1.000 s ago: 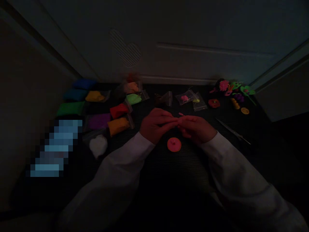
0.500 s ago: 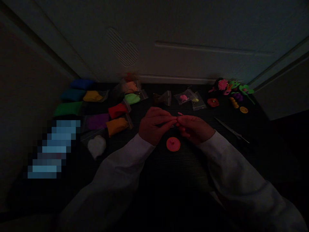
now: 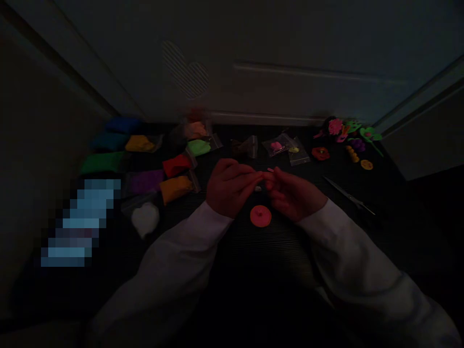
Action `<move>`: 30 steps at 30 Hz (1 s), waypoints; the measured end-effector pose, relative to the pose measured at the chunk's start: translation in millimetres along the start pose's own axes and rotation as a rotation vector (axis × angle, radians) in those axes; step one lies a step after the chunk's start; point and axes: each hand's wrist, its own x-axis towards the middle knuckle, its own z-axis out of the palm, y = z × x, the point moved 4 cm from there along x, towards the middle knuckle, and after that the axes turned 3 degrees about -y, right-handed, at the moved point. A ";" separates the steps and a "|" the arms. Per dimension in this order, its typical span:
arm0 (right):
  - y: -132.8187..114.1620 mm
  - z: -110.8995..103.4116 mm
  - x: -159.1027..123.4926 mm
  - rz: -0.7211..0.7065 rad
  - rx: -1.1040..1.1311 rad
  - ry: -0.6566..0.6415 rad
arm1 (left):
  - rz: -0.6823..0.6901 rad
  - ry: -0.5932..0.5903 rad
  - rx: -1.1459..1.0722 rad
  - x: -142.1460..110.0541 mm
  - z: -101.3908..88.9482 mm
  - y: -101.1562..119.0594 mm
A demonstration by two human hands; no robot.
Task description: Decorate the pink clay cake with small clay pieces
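Note:
In the dim head view my left hand [image 3: 230, 188] is pinched closed, its thumb and fingers pressed together. Its fingertips meet those of my right hand [image 3: 295, 193], whose fingers are curled with the thumb lifted slightly. Whatever lies between the fingertips is too small and dark to make out. Just beyond them shows a small pink piece [image 3: 270, 170]. A small whitish bit [image 3: 258, 189] is on the table beneath the hands. Nearer to me lies a round pink clay disc [image 3: 260, 216] with an orange rim and a small knob at its centre.
Bags of coloured clay, including a red bag [image 3: 176, 165] and a white bag [image 3: 145, 218], spread over the left. A blurred bright screen [image 3: 81, 222] is at far left. Scissors [image 3: 350, 195] lie right, below clay flowers [image 3: 334, 126]. A wall [image 3: 290, 92] stands behind.
My right thumb has lifted off the pinch and the right hand has shifted slightly to the right. The whitish bit under the hands shows more. The picture is a little darker.

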 end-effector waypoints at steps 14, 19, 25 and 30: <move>-3.0 22.7 -18.8 0.046 0.045 -0.187 | -0.079 0.010 0.073 -3.3 0.7 -1.7; -2.0 19.6 -17.4 0.034 -0.084 -0.105 | -0.259 -0.029 -0.015 -2.9 2.7 -3.8; -8.1 13.0 -16.2 -0.060 -0.142 -0.050 | -0.718 -0.110 -0.427 -8.7 11.4 -19.9; -15.8 7.9 -15.5 -0.283 -0.275 0.030 | -1.211 -0.009 -1.082 -17.3 25.9 -27.1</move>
